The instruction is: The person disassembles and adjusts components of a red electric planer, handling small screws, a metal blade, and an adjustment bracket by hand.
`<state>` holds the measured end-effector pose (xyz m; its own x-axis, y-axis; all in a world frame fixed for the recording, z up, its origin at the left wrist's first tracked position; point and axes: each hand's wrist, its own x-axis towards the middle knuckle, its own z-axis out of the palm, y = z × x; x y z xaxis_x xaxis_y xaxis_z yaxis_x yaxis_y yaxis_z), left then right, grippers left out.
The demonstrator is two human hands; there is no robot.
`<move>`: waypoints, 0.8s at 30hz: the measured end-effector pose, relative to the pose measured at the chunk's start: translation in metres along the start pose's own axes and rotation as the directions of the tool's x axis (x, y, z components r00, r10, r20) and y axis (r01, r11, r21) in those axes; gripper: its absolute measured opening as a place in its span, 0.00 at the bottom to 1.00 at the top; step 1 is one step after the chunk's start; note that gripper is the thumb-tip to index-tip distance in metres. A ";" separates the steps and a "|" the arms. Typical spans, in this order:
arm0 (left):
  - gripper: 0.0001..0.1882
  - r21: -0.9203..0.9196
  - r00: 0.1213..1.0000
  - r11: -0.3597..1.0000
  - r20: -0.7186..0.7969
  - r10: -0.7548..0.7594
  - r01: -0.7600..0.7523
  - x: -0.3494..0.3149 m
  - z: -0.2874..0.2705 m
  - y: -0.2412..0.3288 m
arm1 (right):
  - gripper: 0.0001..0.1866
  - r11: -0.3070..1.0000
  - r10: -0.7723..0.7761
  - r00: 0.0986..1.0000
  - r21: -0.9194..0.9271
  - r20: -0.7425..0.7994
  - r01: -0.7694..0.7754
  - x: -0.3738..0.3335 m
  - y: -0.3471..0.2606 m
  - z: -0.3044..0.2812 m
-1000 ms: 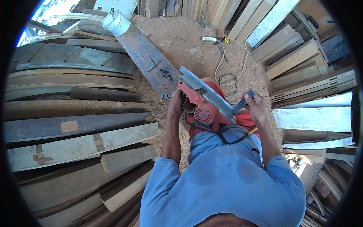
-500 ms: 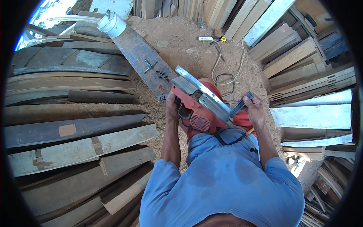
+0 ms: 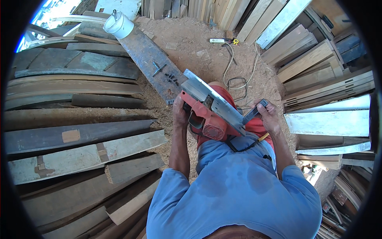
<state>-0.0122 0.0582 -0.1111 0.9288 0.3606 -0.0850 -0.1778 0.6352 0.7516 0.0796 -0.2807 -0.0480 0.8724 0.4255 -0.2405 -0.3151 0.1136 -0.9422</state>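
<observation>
A red electric hand planer (image 3: 213,126) rests across my lap, its long grey metal sole tilted partly toward me so that the gap in the sole shows. My left hand (image 3: 180,112) grips the planer's far left end, with the fingers mostly hidden behind the body. Close to the sole's lower right end, my right hand (image 3: 270,116) is closed around a small dark rectangular bar (image 3: 251,114), thumb on top. The bar's tip is at the planer's edge; whether they touch I cannot tell. Left of the planer, a T-handled wrench (image 3: 159,69) and several small dark bolts (image 3: 171,78) lie on a board (image 3: 139,51).
A white bucket (image 3: 121,28) stands at the board's far end. Stacked planks (image 3: 79,139) fill the left side, and more timber (image 3: 326,119) lines the right. A pale cord (image 3: 229,65) and a yellow tape measure (image 3: 235,41) lie on the sawdust-covered ground ahead.
The planer has rolled slightly, showing more of its sole and the gap in it, and its red body has shifted a little right. Both hands keep their holds.
</observation>
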 end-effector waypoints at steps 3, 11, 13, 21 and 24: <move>0.20 0.038 1.000 0.999 0.007 0.020 -0.020 0.000 0.006 0.007 | 0.10 0.999 0.003 1.000 0.046 0.010 -0.003 0.000 0.011 -0.010; 0.15 -0.051 1.000 0.998 0.017 0.023 -0.022 -0.001 0.018 0.014 | 0.10 0.993 0.008 0.999 0.114 0.039 -0.012 -0.005 0.023 -0.022; 0.15 -0.050 0.999 0.998 0.019 0.027 -0.026 -0.001 0.015 0.013 | 0.10 0.992 0.009 0.999 0.122 0.036 -0.014 -0.006 0.026 -0.023; 0.15 -0.029 0.996 0.998 0.069 0.057 -0.055 0.001 0.023 0.017 | 0.10 0.991 0.055 0.999 0.120 -0.004 -0.054 -0.013 0.023 -0.027; 0.15 -0.045 0.994 0.997 0.086 0.067 -0.063 0.001 0.024 0.017 | 0.09 0.993 0.033 0.999 0.116 0.012 -0.034 -0.015 0.019 -0.024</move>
<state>-0.0066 0.0531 -0.0833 0.9392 0.3426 0.0220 -0.2509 0.6412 0.7252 0.0698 -0.3065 -0.0679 0.8571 0.4397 -0.2683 -0.3856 0.2026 -0.9001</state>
